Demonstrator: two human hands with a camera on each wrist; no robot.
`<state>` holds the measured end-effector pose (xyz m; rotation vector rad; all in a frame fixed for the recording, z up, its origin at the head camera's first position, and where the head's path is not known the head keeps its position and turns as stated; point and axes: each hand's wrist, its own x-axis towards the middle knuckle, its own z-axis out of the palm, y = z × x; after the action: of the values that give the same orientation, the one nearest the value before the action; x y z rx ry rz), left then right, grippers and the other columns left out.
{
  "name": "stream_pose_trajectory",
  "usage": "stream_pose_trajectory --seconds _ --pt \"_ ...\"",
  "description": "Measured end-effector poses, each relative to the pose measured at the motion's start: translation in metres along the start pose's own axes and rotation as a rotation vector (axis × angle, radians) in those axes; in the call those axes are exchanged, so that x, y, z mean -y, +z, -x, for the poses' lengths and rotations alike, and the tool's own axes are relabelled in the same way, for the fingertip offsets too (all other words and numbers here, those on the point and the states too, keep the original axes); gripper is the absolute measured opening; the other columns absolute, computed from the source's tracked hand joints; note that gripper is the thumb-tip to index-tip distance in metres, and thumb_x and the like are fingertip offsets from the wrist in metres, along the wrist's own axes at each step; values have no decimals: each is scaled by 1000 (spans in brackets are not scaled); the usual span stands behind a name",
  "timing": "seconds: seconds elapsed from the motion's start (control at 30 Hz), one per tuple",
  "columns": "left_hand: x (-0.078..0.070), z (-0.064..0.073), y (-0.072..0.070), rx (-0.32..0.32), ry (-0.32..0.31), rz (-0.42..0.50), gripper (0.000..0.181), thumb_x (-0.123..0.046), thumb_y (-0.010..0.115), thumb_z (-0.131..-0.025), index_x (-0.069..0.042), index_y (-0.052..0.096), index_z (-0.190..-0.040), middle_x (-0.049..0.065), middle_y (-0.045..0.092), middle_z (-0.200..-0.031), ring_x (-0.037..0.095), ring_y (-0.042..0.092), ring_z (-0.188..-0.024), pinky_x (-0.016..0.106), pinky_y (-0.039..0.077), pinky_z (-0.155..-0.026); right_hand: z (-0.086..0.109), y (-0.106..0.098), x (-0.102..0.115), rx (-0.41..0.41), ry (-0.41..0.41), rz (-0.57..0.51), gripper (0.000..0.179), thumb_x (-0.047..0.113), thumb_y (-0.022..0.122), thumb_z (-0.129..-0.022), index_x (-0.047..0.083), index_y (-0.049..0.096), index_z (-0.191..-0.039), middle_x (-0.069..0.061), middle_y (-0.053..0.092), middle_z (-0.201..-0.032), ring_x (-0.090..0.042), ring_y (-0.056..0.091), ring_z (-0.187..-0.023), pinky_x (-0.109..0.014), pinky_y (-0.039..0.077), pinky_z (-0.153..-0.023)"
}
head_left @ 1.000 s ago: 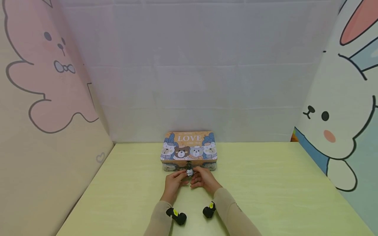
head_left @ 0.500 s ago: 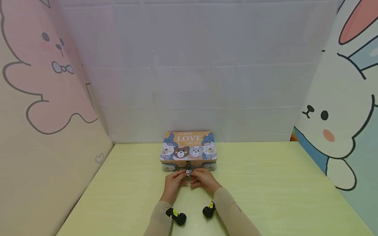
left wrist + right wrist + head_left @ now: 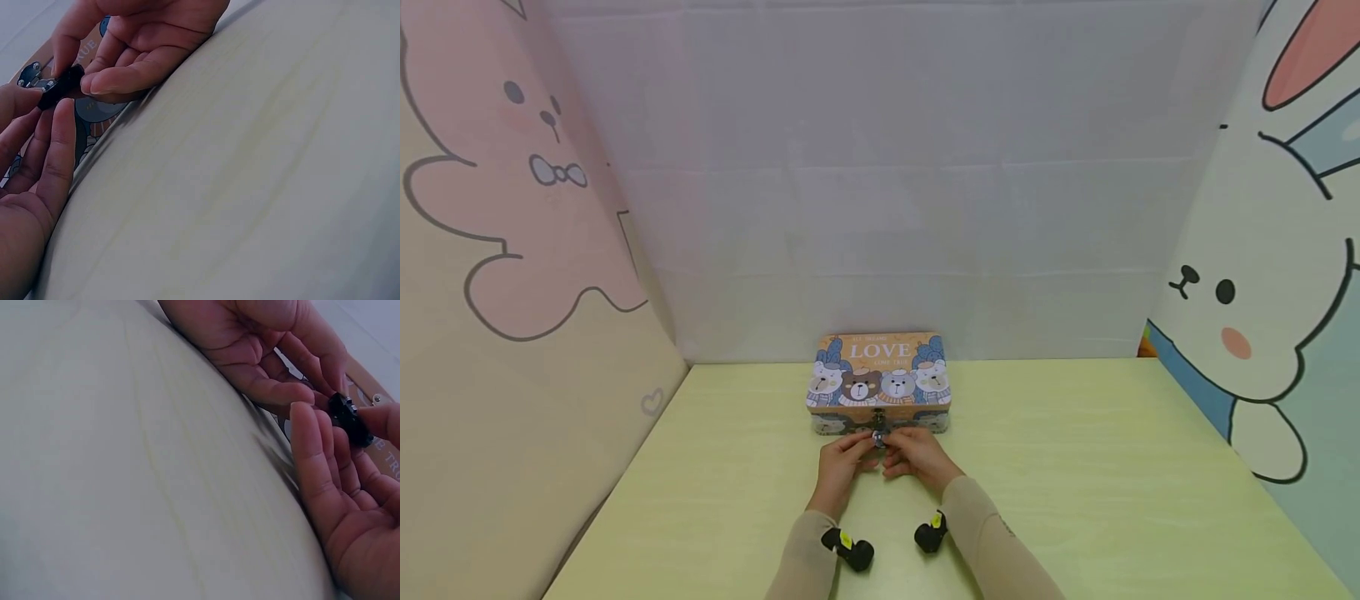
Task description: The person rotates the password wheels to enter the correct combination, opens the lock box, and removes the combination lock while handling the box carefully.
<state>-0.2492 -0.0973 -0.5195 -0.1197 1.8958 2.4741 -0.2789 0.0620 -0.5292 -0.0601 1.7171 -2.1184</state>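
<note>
A tin box [image 3: 880, 367] with bears and the word LOVE on its lid stands closed at the back of the table. At its front clasp [image 3: 28, 74] hangs a small padlock [image 3: 62, 86], black on the side seen from the wrists and silvery in the head view. Thumb and fingers of my left hand [image 3: 838, 471] pinch the padlock's left side. From the right, my right hand [image 3: 921, 458] pinches it with thumb and index finger. The other fingers of both hands lie loosely bent below. Fingers cover part of the padlock [image 3: 351, 422].
The pale yellow-green table [image 3: 1075, 467] stretches out on both sides of the box. A white cloth wall [image 3: 887, 192] rises right behind it. Printed cartoon panels stand left and right. Black wrist cameras [image 3: 931, 535] sit on both forearms.
The padlock's silvery face has tilted between my fingers, and my right fingertips have come slightly further over it. Box and forearms stay in place; the head view has shifted a little.
</note>
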Motion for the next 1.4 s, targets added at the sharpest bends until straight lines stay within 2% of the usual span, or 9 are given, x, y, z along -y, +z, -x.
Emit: stream_pose_trajectory --seconds 0.3,0.53,0.63,1.07,1.4 --pt "-2 1 0 -4 -5 -2 28 6 63 -93 21 61 -116 20 68 -109 19 69 -86 33 62 -70 1 1 0 -9 -6 12 18 9 55 -99 -5 60 -88 -7 59 -69 -13 63 -55 -30 61 -57" --pt "19 -14 -7 1 -11 17 28 4 63 -94 20 62 -117 15 69 -108 13 68 -83 30 62 -68 1 1 1 -11 -10 20 21 10 56 -99 -8 60 -91 -6 57 -68 -12 62 -55 -30 61 -57" --pt "23 -16 -8 4 -5 21 30 2 65 -93 19 62 -118 12 69 -105 13 68 -84 29 62 -68 1 2 1 -18 -7 13 21 10 56 -99 -8 60 -89 -6 57 -68 -12 62 -54 -30 61 -56" --pt "24 -15 -10 20 10 31 35 3 69 -90 20 60 -119 9 69 -101 16 70 -78 27 61 -68 1 2 1 -28 -13 13 22 12 57 -98 -6 60 -85 -6 57 -68 -12 61 -54 -31 61 -56" --pt "24 -14 -10 23 26 -3 36 3 72 -87 18 62 -118 11 72 -99 13 68 -74 27 61 -68 1 2 1 -28 -9 16 23 11 57 -98 -4 58 -81 -7 58 -66 -12 62 -54 -30 61 -57"
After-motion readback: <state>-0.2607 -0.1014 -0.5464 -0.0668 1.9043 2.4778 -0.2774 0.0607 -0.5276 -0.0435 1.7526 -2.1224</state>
